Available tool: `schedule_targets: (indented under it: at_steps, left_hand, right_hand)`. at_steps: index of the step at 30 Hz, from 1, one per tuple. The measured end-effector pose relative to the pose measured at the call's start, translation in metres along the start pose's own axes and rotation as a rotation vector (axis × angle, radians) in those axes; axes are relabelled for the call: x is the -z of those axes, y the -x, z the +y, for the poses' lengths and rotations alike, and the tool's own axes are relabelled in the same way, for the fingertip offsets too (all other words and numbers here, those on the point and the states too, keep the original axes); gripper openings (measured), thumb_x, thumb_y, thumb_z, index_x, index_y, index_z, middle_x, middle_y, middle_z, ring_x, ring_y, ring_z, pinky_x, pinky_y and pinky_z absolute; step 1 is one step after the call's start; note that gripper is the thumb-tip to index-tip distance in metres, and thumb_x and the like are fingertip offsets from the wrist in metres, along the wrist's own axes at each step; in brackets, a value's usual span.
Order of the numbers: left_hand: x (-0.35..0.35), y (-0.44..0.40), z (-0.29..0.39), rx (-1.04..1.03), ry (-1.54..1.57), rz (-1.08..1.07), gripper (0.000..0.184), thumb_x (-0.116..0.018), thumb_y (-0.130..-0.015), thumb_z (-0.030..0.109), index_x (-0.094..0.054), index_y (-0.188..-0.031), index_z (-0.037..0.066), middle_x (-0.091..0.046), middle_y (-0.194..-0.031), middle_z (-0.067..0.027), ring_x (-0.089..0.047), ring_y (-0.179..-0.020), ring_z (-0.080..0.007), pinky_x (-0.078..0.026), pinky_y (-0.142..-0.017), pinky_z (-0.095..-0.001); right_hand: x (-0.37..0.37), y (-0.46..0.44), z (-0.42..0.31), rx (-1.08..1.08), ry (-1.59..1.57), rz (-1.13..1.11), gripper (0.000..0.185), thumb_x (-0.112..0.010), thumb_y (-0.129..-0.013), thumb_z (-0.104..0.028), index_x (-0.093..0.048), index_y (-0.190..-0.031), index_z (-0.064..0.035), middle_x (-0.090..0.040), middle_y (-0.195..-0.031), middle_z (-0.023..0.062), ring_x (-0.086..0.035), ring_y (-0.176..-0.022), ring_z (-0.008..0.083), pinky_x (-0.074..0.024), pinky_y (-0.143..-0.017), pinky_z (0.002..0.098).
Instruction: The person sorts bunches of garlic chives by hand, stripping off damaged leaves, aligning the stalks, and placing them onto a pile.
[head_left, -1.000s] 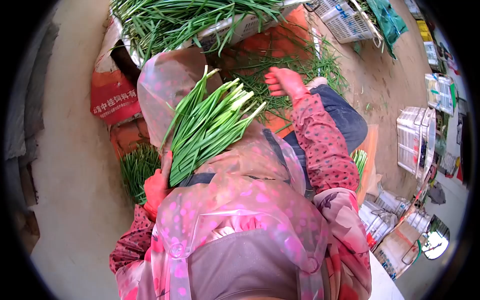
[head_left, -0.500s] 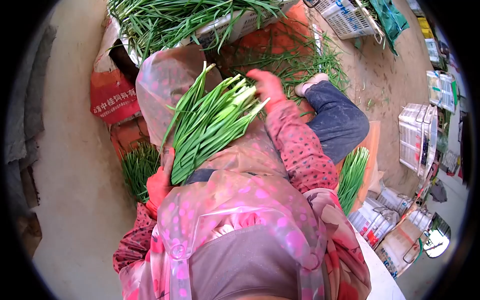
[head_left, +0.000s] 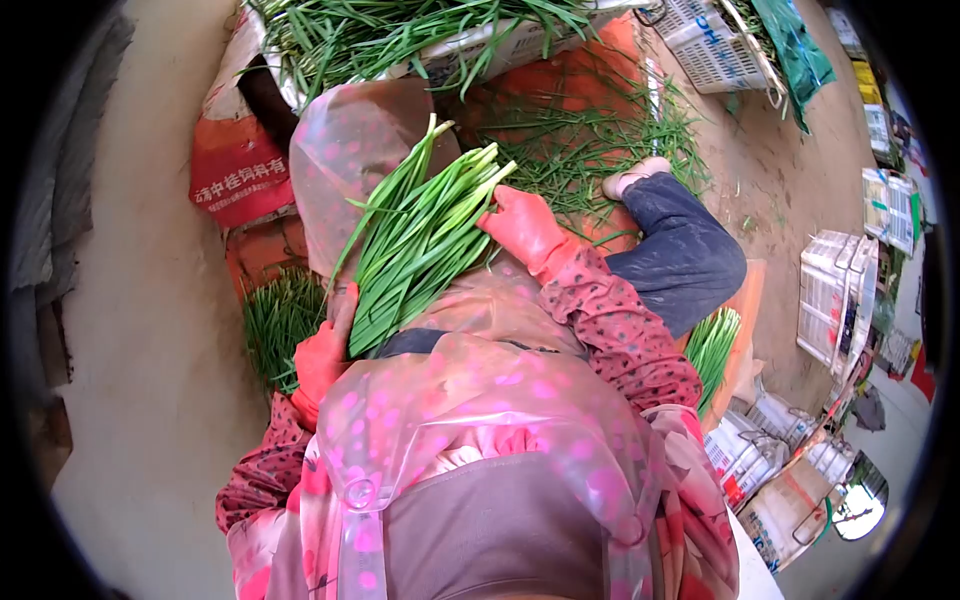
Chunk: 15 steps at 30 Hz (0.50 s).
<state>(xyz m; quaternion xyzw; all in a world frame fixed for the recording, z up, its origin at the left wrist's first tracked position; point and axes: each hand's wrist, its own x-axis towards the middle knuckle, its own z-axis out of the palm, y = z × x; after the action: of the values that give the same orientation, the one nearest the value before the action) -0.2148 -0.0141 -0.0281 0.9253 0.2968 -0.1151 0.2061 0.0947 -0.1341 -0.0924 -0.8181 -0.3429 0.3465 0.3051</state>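
A bunch of garlic chives (head_left: pixel 425 235) lies slanted across my lap, its pale stem ends at the upper right and its green leaf ends at the lower left. My left hand (head_left: pixel 325 352), in a red rubber glove, holds the leafy end from the left side; some of its fingers are hidden. Red-gloved too, my right hand (head_left: pixel 525 228) has its fingers curled against the right side of the bunch, just below the stem ends. A clear pink-dotted plastic apron (head_left: pixel 480 390) covers my lap under the bunch.
Ahead stands a white crate (head_left: pixel 485 60) heaped with loose chives (head_left: pixel 420 30). Chive scraps (head_left: pixel 590 150) litter the red mat. More chives stand at my left (head_left: pixel 275 325) and right (head_left: pixel 712 350). Plastic baskets (head_left: pixel 708 48) and crates (head_left: pixel 835 300) line the right.
My right hand has moved down from beyond the stem ends and closed against the side of the bunch. The stem ends look more even. My left hand stays at the leafy end.
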Motion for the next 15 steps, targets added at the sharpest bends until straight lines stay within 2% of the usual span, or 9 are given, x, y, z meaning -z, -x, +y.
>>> schedule_targets:
  at_steps: [3,5,7,9,10,11,13,14,15]
  left_hand:
    - [0.003,0.0,0.002,0.0,0.053,0.003,0.1,-0.074,-0.058,0.022,-0.029,-0.147,0.027,-0.05,-0.069,-0.0163,-0.055,-0.059,-0.0371,-0.043,-0.055,-0.045]
    - [0.004,-0.001,0.002,0.009,0.062,-0.023,0.1,-0.075,-0.058,0.023,-0.029,-0.147,0.028,-0.051,-0.069,-0.0168,-0.056,-0.06,-0.0374,-0.044,-0.055,-0.0445]
    - [0.007,-0.001,0.005,-0.006,0.057,-0.016,0.1,-0.074,-0.06,0.023,-0.026,-0.148,0.028,-0.051,-0.07,-0.0174,-0.056,-0.06,-0.0376,-0.045,-0.055,-0.0452]
    - [0.004,0.0,0.003,0.008,-0.012,-0.037,0.099,-0.073,-0.061,0.023,-0.025,-0.148,0.027,-0.052,-0.07,-0.0179,-0.057,-0.06,-0.0375,-0.045,-0.056,-0.0458]
    - [0.003,-0.001,0.002,0.021,-0.079,-0.06,0.099,-0.072,-0.062,0.023,-0.024,-0.148,0.025,-0.052,-0.07,-0.0183,-0.057,-0.06,-0.0375,-0.046,-0.056,-0.0463]
    - [0.003,-0.002,0.0,0.017,-0.077,-0.058,0.099,-0.072,-0.062,0.023,-0.024,-0.148,0.025,-0.052,-0.07,-0.0183,-0.057,-0.06,-0.0375,-0.046,-0.056,-0.0463]
    - [0.004,-0.004,0.0,0.052,-0.067,-0.135,0.097,-0.071,-0.065,0.023,-0.022,-0.149,0.022,-0.056,-0.076,-0.0196,-0.059,-0.062,-0.0382,-0.046,-0.057,-0.0475]
    - [0.01,-0.005,0.004,0.046,-0.066,-0.137,0.097,-0.071,-0.065,0.023,-0.022,-0.149,0.022,-0.056,-0.076,-0.0196,-0.059,-0.062,-0.0382,-0.046,-0.057,-0.0475]
    - [0.026,-0.009,0.011,0.071,-0.046,-0.251,0.094,-0.072,-0.067,0.026,-0.024,-0.148,0.02,-0.059,-0.081,-0.0204,-0.06,-0.065,-0.0384,-0.047,-0.058,-0.0472]
  right_hand:
    - [-0.005,-0.003,0.007,-0.009,0.156,0.095,0.028,-0.058,-0.083,-0.033,-0.065,-0.09,-0.0072,-0.066,-0.079,0.0181,-0.063,-0.079,0.0386,-0.0504,-0.072,0.047]
    - [-0.001,-0.018,0.05,-0.076,0.374,0.203,0.027,-0.056,-0.083,-0.032,-0.065,-0.091,-0.0081,-0.066,-0.084,0.0183,-0.063,-0.077,0.0398,-0.0502,-0.071,0.0479]
    - [0.038,-0.03,0.105,-0.056,0.553,0.161,0.028,-0.054,-0.084,-0.033,-0.064,-0.094,-0.0079,-0.066,-0.09,0.0186,-0.064,-0.08,0.0392,-0.0506,-0.073,0.0469]
    - [0.076,-0.02,0.12,-0.444,0.251,0.043,0.039,-0.056,-0.084,-0.034,-0.059,-0.112,-0.0065,-0.065,-0.101,0.0189,-0.065,-0.085,0.0349,-0.0519,-0.075,0.0426]
    - [0.081,-0.006,0.122,-0.346,0.357,0.064,0.055,-0.057,-0.085,-0.037,-0.048,-0.13,-0.0057,-0.066,-0.107,0.014,-0.065,-0.093,0.0276,-0.052,-0.077,0.0391]
    - [0.076,0.004,0.119,-0.347,0.358,0.069,0.055,-0.057,-0.085,-0.037,-0.048,-0.13,-0.0057,-0.066,-0.107,0.014,-0.065,-0.093,0.0276,-0.052,-0.077,0.0391]
    - [0.06,0.02,0.099,-0.359,-0.351,-0.257,0.058,-0.053,-0.093,-0.04,-0.042,-0.137,-0.0055,-0.062,-0.115,0.0132,-0.062,-0.1,0.0215,-0.05,-0.084,0.0344]
    - [0.051,0.033,0.079,-0.42,-0.603,-0.324,0.06,-0.053,-0.093,-0.045,-0.041,-0.138,-0.0067,-0.06,-0.118,0.0118,-0.061,-0.103,0.021,-0.0484,-0.087,0.0369]
    - [0.043,0.038,0.06,-0.474,-0.858,-0.387,0.062,-0.052,-0.092,-0.049,-0.041,-0.138,-0.0079,-0.059,-0.121,0.0103,-0.059,-0.106,0.0205,-0.0469,-0.091,0.0394]
